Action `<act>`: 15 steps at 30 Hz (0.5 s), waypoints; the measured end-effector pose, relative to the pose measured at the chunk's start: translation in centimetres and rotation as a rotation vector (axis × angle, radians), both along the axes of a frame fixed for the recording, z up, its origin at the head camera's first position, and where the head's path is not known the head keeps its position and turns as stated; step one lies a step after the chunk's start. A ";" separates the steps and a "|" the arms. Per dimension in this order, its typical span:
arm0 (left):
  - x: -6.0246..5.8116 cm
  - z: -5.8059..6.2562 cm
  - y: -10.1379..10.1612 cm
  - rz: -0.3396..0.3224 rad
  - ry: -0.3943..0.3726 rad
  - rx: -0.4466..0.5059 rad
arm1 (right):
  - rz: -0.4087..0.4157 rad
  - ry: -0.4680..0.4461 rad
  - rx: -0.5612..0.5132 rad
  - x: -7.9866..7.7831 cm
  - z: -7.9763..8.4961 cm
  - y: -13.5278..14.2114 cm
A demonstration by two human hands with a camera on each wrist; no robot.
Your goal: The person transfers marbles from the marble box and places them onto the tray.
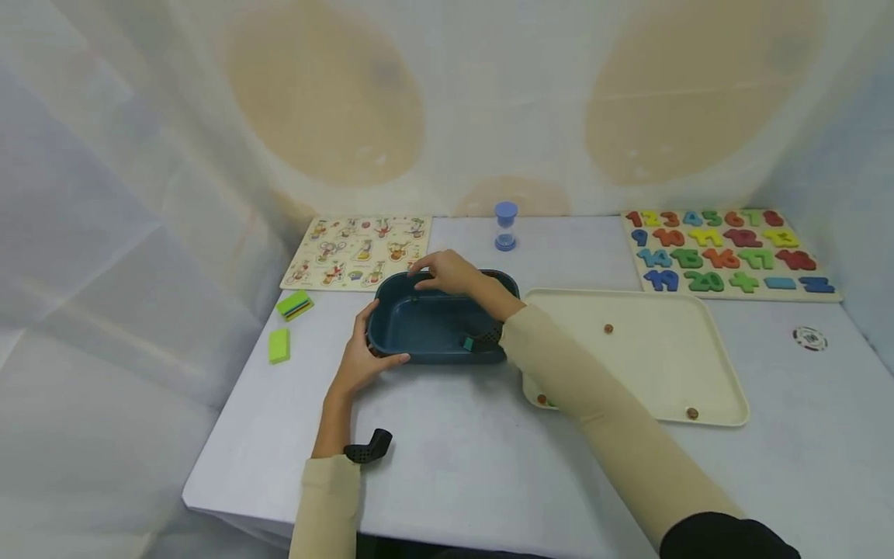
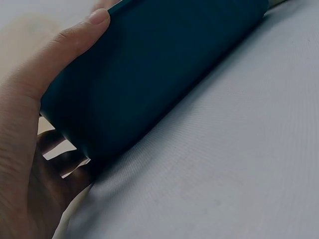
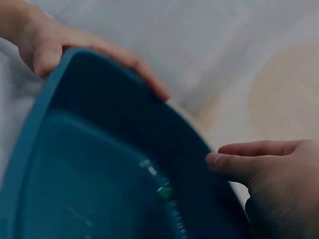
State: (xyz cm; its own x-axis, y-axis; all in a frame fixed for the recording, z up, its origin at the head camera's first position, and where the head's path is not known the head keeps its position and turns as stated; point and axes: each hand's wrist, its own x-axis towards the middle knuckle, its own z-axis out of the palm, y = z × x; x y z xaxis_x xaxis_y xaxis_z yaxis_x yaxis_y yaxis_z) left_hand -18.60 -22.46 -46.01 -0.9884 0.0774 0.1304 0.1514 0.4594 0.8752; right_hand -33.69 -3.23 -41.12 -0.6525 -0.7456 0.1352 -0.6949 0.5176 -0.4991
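Observation:
A deep teal plastic basin (image 1: 426, 330) stands near the middle of the white table. My left hand (image 1: 362, 357) grips its left end; in the left wrist view the thumb lies at the rim and the other fingers show behind the end wall. Across the basin reaches my right arm, and my right hand (image 1: 454, 273) is at the far rim. In the right wrist view, the right thumb (image 3: 215, 160) overlaps the inner wall while the forefinger (image 3: 259, 148) shows just outside the rim. A small green thing (image 3: 164, 192) appears along the basin's bottom edge.
Right of the basin lies a cream tray (image 1: 635, 299) bearing small brown round pieces (image 1: 692, 413). Behind are a picture puzzle (image 1: 359, 250), a blue sand timer (image 1: 506, 227) and a number puzzle (image 1: 726, 248). Green blocks (image 1: 278, 346) sit left; a round chip (image 1: 810, 338) lies right.

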 end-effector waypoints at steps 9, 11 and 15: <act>-0.1 -0.1 -0.2 -0.018 0.013 0.012 | -0.057 -0.062 0.193 -0.4 -3.3 -2.6; -0.1 -0.1 -0.2 -0.026 0.015 0.017 | -0.073 -0.069 0.205 -0.4 -3.8 -2.6; -0.1 -0.1 -0.2 -0.030 0.016 0.019 | -0.094 -0.071 0.197 -0.4 -4.7 -2.5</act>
State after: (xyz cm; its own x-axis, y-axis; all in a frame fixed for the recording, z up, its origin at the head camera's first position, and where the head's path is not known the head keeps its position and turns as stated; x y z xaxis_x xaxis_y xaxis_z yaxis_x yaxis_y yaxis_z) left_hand -18.73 -22.65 -46.11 -0.9834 0.1046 0.1482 0.1793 0.4376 0.8811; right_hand -34.04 -5.77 -45.80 -0.7228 -0.6889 -0.0552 -0.6062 0.6703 -0.4280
